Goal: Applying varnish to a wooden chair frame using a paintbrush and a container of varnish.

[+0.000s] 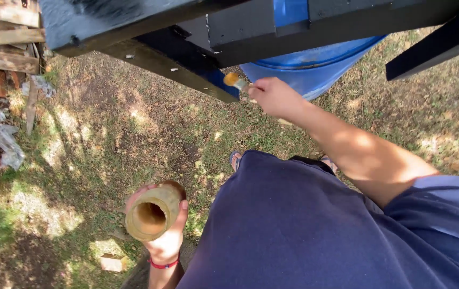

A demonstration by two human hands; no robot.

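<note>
Left hand [161, 230]: near left, fingers wrapped around a tan jar [152, 213], mouth toward the camera, over grass [96, 134]. Right hand [275, 97]: far centre, fingers pinched on a brush [236, 81], bristles touching the black frame [186, 59]. Blue barrel [315, 67]: behind frame. Wood scraps [5, 37]: far left.

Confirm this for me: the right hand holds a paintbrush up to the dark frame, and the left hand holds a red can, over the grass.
Not quite. In the head view the left hand holds a yellowish-tan can, not a red one; only the wristband is red. The rest stands: the right hand holds the paintbrush up to the dark frame, over the grass.
</note>
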